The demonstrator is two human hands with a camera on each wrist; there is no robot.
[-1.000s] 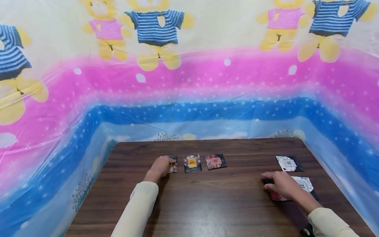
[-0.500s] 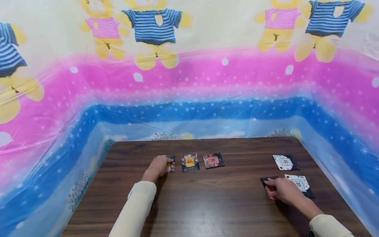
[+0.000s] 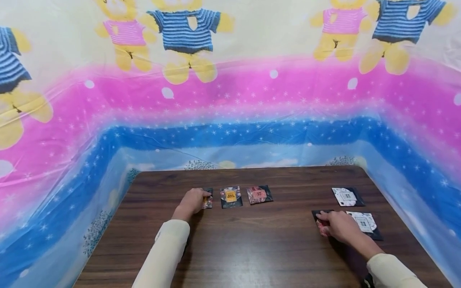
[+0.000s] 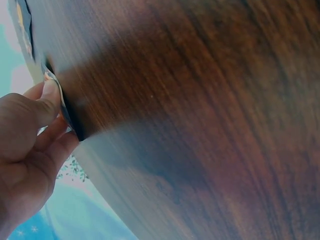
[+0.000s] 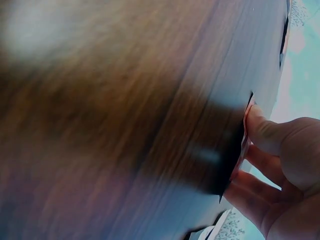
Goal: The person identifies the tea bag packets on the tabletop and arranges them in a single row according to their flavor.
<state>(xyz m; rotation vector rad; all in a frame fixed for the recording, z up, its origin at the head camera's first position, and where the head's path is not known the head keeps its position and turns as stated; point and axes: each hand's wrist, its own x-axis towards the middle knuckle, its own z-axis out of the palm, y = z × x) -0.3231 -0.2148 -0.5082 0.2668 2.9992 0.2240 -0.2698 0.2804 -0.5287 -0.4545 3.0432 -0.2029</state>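
In the head view my left hand [image 3: 192,202] is at the left end of a row of small flat packets. Its thumb and fingers pinch the edges of a dark packet [image 3: 207,199] with a colourful print, mostly hidden by the hand; the left wrist view has this packet [image 4: 62,97] edge-on, close to the wood. On the right, my right hand [image 3: 340,227] holds a black and red packet [image 3: 320,225] by its edges. Thumb and fingers span this packet [image 5: 243,137] in the right wrist view, with its shadow on the table beside it.
Right of the left hand lie a packet with a yellow label [image 3: 231,197] and a packet with a pink-red label [image 3: 259,194]. Two black and white packets, one farther back [image 3: 347,196] and one nearer [image 3: 365,225], lie by the right hand. A patterned cloth [image 3: 230,136] surrounds the brown table [image 3: 230,248].
My right hand has taken hold of the black and red packet and moved it left and slightly away from me, off the nearer white packet. My left hand stays at its packet.
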